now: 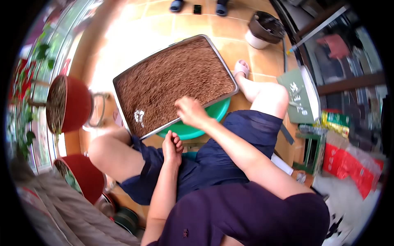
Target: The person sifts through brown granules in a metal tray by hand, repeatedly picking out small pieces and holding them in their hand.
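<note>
A large metal-rimmed tray (pixel 234 91) lies tilted across a green basin (pixel 219 110) and is spread with small brown grains (pixel 176 74) of a kind I cannot make out. A small patch of white pieces (pixel 139 117) sits near the tray's lower left corner. My right hand (pixel 191 111) is over the tray's near edge, fingers bent together at the grains; whatever they pinch is too small to see. Close to my lap, just off the tray's rim, my left hand (pixel 172 146) is turned palm up with its fingers curled in, hiding anything inside.
Red plant pots (pixel 78 104) stand along the window at left. A lined waste bin (pixel 264 30) is at the far right, and a dark green board (pixel 293 98) lies beside my knee. Another person's slippers (pixel 221 9) and a phone (pixel 197 9) are on the floor ahead.
</note>
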Demonstrator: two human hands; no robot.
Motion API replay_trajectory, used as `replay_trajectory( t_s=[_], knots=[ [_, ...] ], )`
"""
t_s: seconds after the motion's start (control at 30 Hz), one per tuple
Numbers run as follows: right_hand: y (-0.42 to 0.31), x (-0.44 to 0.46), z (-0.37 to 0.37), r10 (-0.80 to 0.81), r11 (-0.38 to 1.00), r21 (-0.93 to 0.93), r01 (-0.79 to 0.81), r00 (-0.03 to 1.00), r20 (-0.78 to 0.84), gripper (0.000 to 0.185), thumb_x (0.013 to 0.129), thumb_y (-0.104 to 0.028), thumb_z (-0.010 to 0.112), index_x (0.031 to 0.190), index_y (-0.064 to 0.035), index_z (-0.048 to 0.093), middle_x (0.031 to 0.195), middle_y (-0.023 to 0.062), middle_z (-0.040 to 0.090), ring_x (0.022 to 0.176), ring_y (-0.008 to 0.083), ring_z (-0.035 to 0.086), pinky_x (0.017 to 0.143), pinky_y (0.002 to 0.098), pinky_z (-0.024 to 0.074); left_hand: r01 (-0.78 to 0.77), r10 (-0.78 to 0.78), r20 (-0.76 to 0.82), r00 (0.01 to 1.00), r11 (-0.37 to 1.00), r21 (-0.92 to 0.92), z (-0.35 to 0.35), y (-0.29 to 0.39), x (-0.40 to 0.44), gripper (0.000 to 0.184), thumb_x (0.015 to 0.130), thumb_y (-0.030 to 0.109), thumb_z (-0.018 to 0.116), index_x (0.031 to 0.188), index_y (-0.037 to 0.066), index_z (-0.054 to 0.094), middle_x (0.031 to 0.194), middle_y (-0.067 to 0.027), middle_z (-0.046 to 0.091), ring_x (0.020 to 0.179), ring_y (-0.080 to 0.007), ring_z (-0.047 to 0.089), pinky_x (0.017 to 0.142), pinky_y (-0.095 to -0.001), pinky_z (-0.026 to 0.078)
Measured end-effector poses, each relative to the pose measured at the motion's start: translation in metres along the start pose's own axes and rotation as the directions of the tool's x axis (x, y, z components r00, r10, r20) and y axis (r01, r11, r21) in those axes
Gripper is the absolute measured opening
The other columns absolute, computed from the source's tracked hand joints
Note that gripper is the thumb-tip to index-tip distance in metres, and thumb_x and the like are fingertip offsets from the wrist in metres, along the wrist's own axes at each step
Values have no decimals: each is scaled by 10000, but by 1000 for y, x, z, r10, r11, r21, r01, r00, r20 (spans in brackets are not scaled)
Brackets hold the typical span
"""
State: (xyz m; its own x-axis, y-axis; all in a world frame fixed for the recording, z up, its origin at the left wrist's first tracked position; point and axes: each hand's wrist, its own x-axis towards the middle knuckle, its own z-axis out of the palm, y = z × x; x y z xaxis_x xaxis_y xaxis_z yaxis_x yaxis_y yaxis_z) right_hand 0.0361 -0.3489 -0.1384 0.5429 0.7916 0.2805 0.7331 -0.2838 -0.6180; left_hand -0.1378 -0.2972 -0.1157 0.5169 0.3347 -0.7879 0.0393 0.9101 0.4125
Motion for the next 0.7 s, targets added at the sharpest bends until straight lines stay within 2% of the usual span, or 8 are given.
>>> replay_trajectory(
  t_s=[0.03,0.1,0.13,0.23,0.37,0.53,0.63,0.7],
  knots=[
    [12,-19,22,-24,990,-136,35,997,78,188,830,-170,688,994,-85,654,1011,98,608,1022,295,586,889,450,467,-4,4,-7,1000,1000,8,-2,-1,1,262,1034,346,500,846,164,493,652,52,393,511,-75,339,420,-215,253],
    [17,-40,36,-58,963,-254,89,990,127,192,792,-142,682,978,-101,659,1033,88,597,1061,279,557,910,448,447,-8,9,2,1000,999,-42,-7,-2,2,262,1034,345,500,846,163,493,651,51,393,513,-76,338,420,-219,253],
    [18,-43,38,-119,922,-360,143,989,89,118,797,-150,658,913,-128,662,1003,69,589,1029,257,553,871,416,455,-5,4,-9,1000,999,-49,-9,-2,1,260,1036,340,498,847,162,491,655,50,394,520,-76,337,425,-219,258],
    [15,-41,39,-54,917,-389,87,994,95,49,823,-158,618,850,-145,657,970,49,577,1005,236,552,838,397,457,5,-5,9,1000,999,-54,-8,2,2,258,1038,335,493,848,160,489,663,50,396,529,-75,339,432,-218,263],
    [11,-43,33,-60,910,-401,109,989,134,53,826,-176,612,820,-154,660,952,34,569,1004,217,550,787,404,465,3,-3,7,1000,1000,1,-4,10,8,261,1040,334,487,849,156,490,668,50,403,531,-73,340,433,-218,263],
    [-13,-57,28,75,893,-442,81,943,323,97,821,-195,633,875,-149,700,1013,43,572,1034,232,544,728,391,516,51,-51,14,999,999,8,3,21,12,260,1037,332,493,847,154,493,670,50,412,528,-73,348,432,-219,269],
    [-18,-34,28,131,907,-418,44,915,381,99,824,-192,633,875,-144,702,1009,50,570,1035,231,545,736,393,526,85,-85,15,996,996,7,22,45,33,260,1031,331,503,843,152,503,673,49,418,529,-74,358,435,-220,273],
    [-16,-25,31,166,930,-367,4,888,429,115,795,-183,675,893,-134,711,1034,67,585,1060,250,550,794,414,528,102,-102,8,995,995,8,26,51,41,260,1029,331,506,842,152,507,673,49,420,530,-73,361,437,-220,275]
  ],
)
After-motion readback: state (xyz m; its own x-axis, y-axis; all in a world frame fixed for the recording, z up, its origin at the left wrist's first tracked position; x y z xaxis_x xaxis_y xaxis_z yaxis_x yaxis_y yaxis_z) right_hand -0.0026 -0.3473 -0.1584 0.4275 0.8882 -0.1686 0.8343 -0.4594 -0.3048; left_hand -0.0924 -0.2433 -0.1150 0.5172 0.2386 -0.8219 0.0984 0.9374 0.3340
